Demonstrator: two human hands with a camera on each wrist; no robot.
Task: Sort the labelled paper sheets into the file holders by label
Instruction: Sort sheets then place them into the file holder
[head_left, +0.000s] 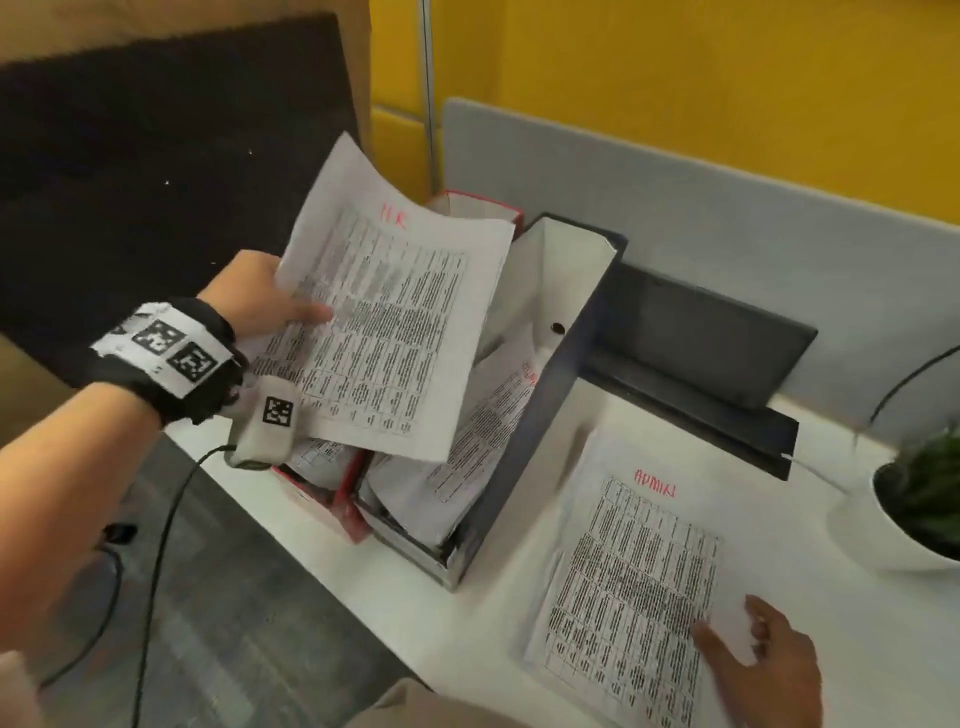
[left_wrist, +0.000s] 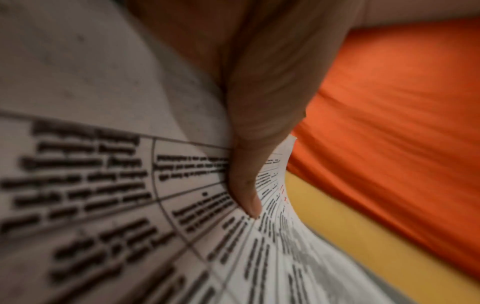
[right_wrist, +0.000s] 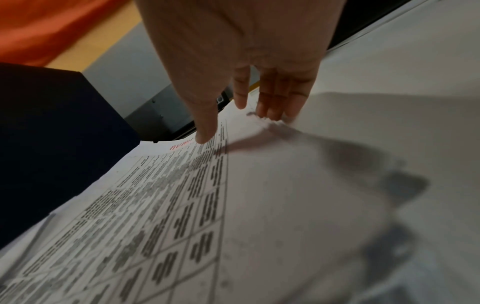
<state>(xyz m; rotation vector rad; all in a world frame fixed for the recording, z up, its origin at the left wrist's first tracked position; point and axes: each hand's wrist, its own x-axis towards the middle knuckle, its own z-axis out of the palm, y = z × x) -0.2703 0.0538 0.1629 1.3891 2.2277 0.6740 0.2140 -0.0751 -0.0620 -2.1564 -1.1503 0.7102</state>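
Note:
My left hand (head_left: 270, 301) pinches a printed sheet marked "HR" in red (head_left: 387, 332) by its left edge, thumb (left_wrist: 249, 185) on top, holding it in the air over the file holders. A red file holder (head_left: 332, 509) lies at the left with papers in it. Beside it a dark blue holder (head_left: 545, 415) also holds sheets. A stack of sheets topped by one marked "ADMIN" (head_left: 634, 582) lies on the white desk (head_left: 467, 639). My right hand (head_left: 763, 660) hovers with straight fingers (right_wrist: 275, 98) over that stack's lower right corner.
A grey partition (head_left: 675, 187) and a dark tray (head_left: 701, 353) stand behind the holders. A potted plant in a white bowl (head_left: 914, 519) sits at the right edge. A black cable (head_left: 156, 545) hangs from my left wrist over the desk's left edge.

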